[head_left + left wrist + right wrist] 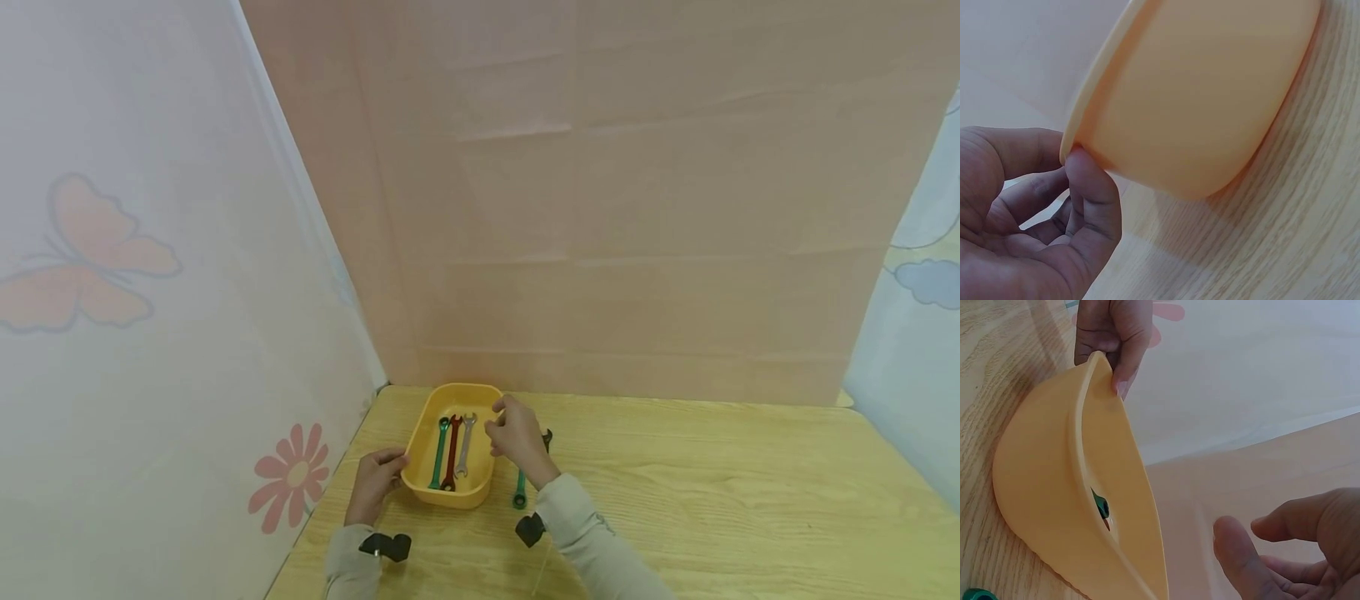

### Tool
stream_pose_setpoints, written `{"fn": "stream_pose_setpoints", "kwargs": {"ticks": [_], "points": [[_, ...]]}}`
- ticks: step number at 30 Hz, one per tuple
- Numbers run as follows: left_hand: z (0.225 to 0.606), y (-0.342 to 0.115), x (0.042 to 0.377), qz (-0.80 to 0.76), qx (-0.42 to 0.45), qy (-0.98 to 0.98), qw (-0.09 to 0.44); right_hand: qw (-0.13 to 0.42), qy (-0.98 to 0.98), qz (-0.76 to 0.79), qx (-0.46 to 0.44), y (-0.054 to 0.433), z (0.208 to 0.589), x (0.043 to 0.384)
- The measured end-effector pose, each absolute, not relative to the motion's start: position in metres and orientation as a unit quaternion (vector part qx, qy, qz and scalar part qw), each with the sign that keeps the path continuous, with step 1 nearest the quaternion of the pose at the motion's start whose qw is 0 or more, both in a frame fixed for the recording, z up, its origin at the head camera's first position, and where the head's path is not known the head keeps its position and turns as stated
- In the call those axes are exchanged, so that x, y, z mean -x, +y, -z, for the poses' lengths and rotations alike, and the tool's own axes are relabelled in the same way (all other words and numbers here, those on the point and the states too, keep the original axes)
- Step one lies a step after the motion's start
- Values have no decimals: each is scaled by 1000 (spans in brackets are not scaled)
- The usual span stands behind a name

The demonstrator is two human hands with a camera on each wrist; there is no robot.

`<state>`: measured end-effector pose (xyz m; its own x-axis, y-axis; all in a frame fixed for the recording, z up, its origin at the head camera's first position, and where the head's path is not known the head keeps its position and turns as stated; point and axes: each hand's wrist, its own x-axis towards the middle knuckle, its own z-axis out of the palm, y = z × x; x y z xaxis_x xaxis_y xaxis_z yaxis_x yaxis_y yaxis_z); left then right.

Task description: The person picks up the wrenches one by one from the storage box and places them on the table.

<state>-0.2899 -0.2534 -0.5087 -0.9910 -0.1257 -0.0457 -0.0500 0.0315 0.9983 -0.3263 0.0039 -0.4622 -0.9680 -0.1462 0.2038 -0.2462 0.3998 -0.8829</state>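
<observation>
A yellow plastic bin (459, 498) sits on the table, holding a green wrench (439, 454), a red wrench (452, 454) and a silver wrench (465, 446) side by side. My left hand (372, 485) pinches the bin's rim at its near left corner, thumb and fingers on either side, as the left wrist view (1041, 219) confirms. Over the bin's right edge is my right hand (521, 437); the right wrist view shows its thumb and fingertips apart, with nothing between them. Another green wrench (520, 498) lies on the table under the right wrist, partly hidden.
A dark open-ended wrench head (547, 436) shows past the right hand; its shaft is hidden. The wooden table (712, 492) extends to the right. A pink-tan sheet (600, 250) hangs behind it, and a white printed curtain (225, 333) stands close on the left.
</observation>
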Motion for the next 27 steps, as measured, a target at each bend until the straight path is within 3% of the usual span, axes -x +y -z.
{"fn": "stream_pose_setpoints", "kwargs": {"ticks": [27], "points": [[511, -255, 291, 699, -56, -712, 32, 36, -817, -564, -114, -13, 473, 329]]}}
